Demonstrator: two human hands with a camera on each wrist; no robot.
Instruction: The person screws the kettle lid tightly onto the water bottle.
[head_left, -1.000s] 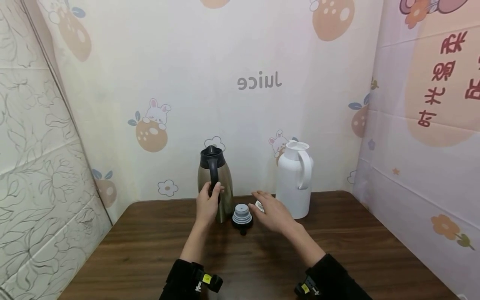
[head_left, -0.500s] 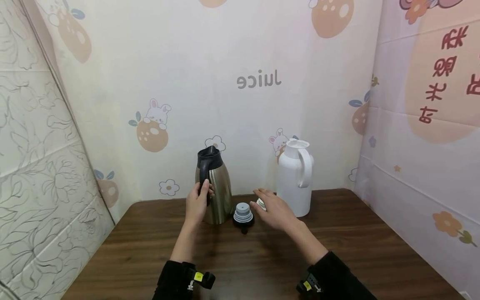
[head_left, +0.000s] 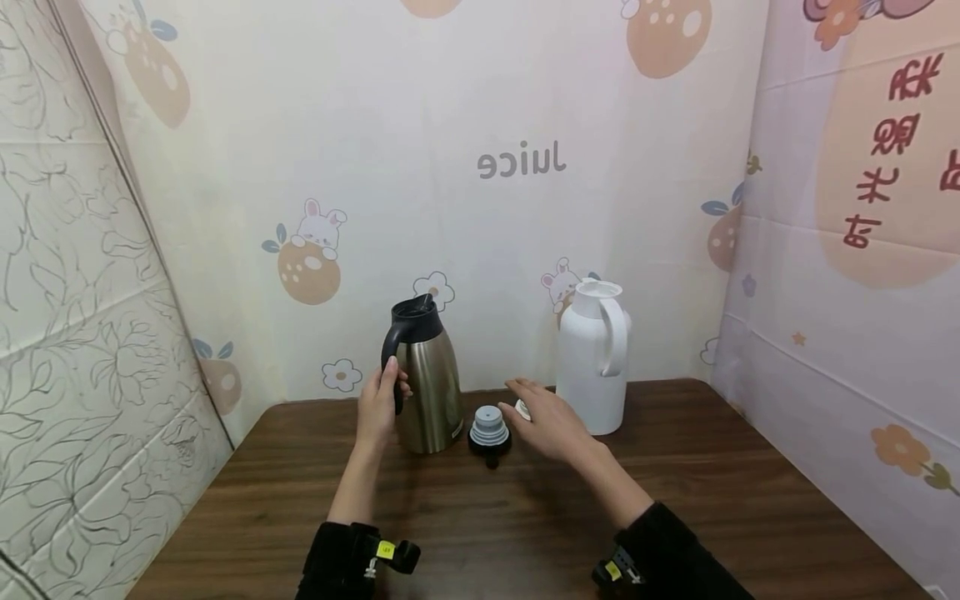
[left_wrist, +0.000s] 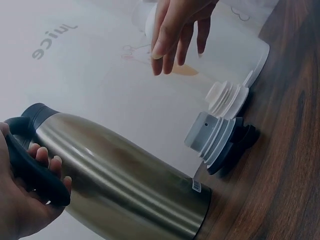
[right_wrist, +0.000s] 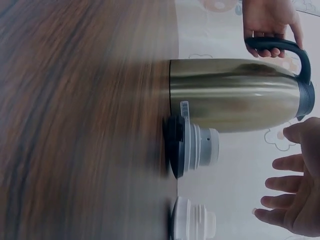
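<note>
My left hand [head_left: 377,407] grips the black handle [left_wrist: 32,172] of a brushed gold-metal thermos jug [head_left: 430,392], its fingers curled round it. The jug stands upright on the table, and its black-collared mouth has no stopper in it. Beside its base lies a black stopper [head_left: 490,428] with its grey ribbed plug facing up. Farther right is a white stopper [left_wrist: 227,100], partly hidden by my right hand in the head view. That right hand [head_left: 551,423] hovers over the stoppers with fingers extended, holding nothing. A white thermos jug [head_left: 591,367] with an open mouth stands just beyond it.
Everything stands on a dark wood-grain table [head_left: 285,517], near its back edge. A printed cloth wall [head_left: 480,225] rises right behind the jugs, with more cloth panels on the left and right sides.
My left hand has swung the handle of the gold jug leftward, turning the jug on the table so its side faces me more. My right hand has hardly moved.
</note>
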